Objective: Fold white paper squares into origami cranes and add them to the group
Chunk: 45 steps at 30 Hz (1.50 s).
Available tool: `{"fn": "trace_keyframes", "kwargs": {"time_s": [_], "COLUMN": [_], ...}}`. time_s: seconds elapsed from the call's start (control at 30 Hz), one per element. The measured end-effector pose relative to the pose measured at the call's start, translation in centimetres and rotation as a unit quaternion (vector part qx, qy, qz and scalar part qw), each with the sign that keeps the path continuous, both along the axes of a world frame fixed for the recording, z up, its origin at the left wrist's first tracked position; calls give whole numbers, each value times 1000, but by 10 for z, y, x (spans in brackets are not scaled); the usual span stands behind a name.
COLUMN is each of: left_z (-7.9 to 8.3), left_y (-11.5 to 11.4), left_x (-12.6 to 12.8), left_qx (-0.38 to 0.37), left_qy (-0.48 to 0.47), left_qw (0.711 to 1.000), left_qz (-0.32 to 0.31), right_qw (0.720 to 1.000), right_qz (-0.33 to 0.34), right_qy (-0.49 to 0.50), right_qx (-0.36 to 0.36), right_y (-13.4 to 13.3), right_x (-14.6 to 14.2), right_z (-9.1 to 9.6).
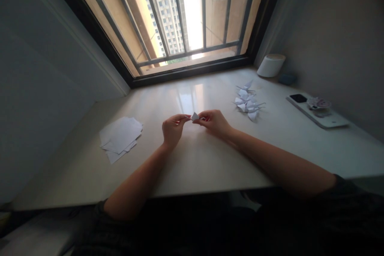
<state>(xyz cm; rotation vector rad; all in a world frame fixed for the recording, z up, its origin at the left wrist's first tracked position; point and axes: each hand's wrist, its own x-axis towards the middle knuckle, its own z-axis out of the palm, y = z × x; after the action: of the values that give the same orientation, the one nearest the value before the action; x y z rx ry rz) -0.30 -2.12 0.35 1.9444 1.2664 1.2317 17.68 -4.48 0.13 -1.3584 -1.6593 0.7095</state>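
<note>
Between my two hands, a small folded paper piece (pixel 195 116), white and pointed at the top, is held just above the counter. My left hand (pixel 174 129) pinches a thin point at its left side between thumb and fingers. From the right, my right hand (pixel 214 122) grips the piece, its fingers covering part of it. To the right lies a cluster of folded paper cranes (pixel 247 102). A loose stack of white paper sheets (pixel 120 136) rests on the counter to the left.
The pale counter (pixel 192 168) runs beneath a barred window (pixel 186 20). At the right lie a phone (pixel 324 114) with a round attachment on its back, a white cylindrical container (pixel 271 65) and a small dark object (pixel 287 78) by the wall.
</note>
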Motion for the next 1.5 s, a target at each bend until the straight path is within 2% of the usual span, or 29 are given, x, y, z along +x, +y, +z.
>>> {"fn": "trace_keyframes", "kwargs": {"time_s": [0.17, 0.3, 0.43, 0.7, 1.0, 1.13, 1.27, 1.5], "left_z": [-4, -8, -7, -4, -4, -4, -5, -7], "left_y": [3, 5, 5, 6, 5, 5, 6, 7], "left_x": [1, 4, 6, 4, 5, 5, 4, 5], "left_qx": [-38, -113, -150, -151, -134, -129, -126, -125], "left_qy": [-51, -143, -178, -195, -158, -153, -157, -163], "left_qw": [998, 982, 971, 968, 977, 979, 978, 977], "left_qz": [-16, -46, -47, -39, -46, -44, -44, -58], "right_qw": [999, 996, 994, 1000, 996, 996, 997, 997], "right_qz": [0, -20, -34, -13, -35, -39, -35, -29], "right_qy": [-35, -82, -101, 11, -64, -48, -24, -38], "right_qx": [1, 21, 36, -9, 45, 66, 57, 68], "right_y": [1, 1, 1, 4, 4, 4, 4, 5], "right_x": [2, -1, -5, -1, -3, -4, -4, -3], "right_z": [0, -2, -3, -5, -6, -8, -10, -10]}}
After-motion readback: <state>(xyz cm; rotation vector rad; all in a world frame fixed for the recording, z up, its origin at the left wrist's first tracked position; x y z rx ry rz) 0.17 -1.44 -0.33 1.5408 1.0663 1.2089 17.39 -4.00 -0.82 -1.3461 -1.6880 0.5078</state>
